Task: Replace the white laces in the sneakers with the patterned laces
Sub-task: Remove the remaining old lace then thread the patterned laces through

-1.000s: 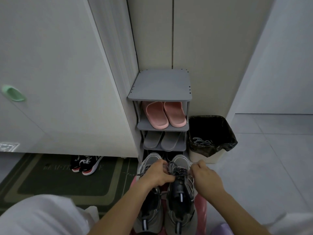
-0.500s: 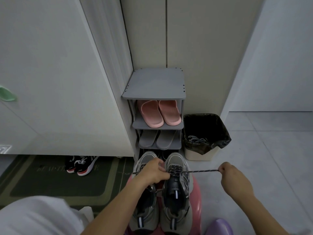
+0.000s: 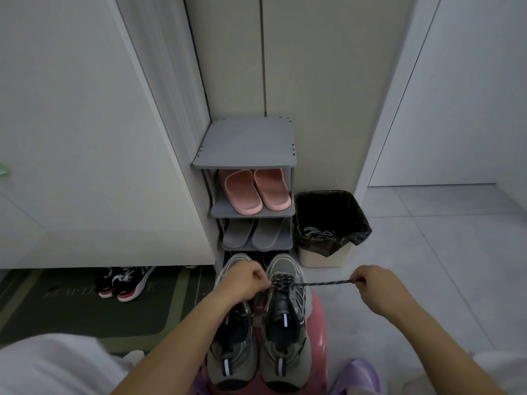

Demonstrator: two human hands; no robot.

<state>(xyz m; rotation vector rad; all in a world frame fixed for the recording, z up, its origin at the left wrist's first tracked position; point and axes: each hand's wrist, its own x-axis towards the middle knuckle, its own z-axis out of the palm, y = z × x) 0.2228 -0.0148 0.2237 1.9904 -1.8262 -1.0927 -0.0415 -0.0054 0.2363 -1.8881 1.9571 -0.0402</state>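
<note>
The right sneaker point(image 3: 285, 332) and left sneaker point(image 3: 231, 337) sit side by side, toes far, on a pink stool point(image 3: 318, 332) near the person. The patterned lace point(image 3: 322, 283) crosses the right sneaker's far eyelets. The right hand point(image 3: 376, 286) pinches the lace's free end and holds it taut out to the right. The left hand point(image 3: 245, 283) is curled at the left edge of the lacing. It seems to pinch the lace there, though its fingertips are hidden. The main risk is uneven ends: a hard pull to the right with a loose left grip could drag the other end short or out of its eyelet. The same sideways pull could slide or tip the right sneaker off the rounded stool, since nothing else braces it. The lace may also twist in the eyelets and lie crossed the wrong way. Whether the left sneaker is laced cannot be told, as the left arm covers it. Pale laces point(image 3: 316, 232) lie in the bin point(image 3: 322, 260) far right, so a dropped patterned end is unlikely to mix with them.
</note>
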